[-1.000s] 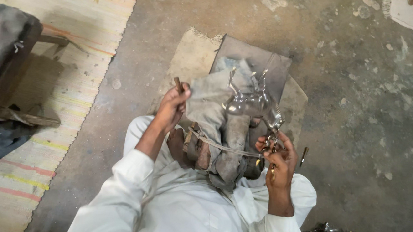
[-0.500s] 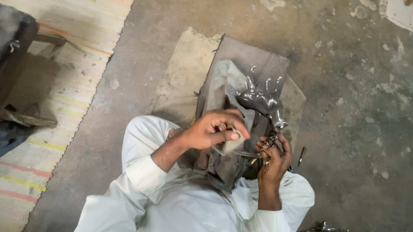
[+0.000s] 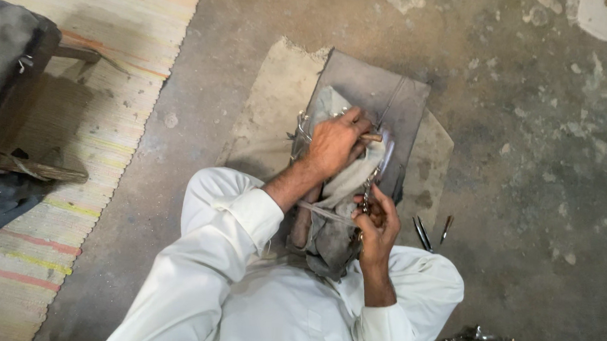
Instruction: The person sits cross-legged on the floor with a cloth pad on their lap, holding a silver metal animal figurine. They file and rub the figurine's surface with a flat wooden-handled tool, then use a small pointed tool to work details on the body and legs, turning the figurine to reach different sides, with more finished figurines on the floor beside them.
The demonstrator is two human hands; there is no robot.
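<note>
A worn grey leather piece [image 3: 337, 193] fitted with metal rings lies across the lap of a person seated on a concrete floor [image 3: 528, 170]. The left hand [image 3: 335, 143] presses down on it, fingers closed on a small wooden-handled tool [image 3: 371, 137]. At five o'clock from that hand, the right hand [image 3: 379, 223] pinches a taut thread [image 3: 325, 212]. A dark board [image 3: 385, 98] sits beneath, slim metal tools [image 3: 422, 232] at three o'clock, a striped rug [image 3: 59, 141] at nine.

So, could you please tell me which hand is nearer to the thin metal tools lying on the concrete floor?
Right. The right hand is just beside the thin metal tools; the left hand is farther up on the grey cloth.
</note>
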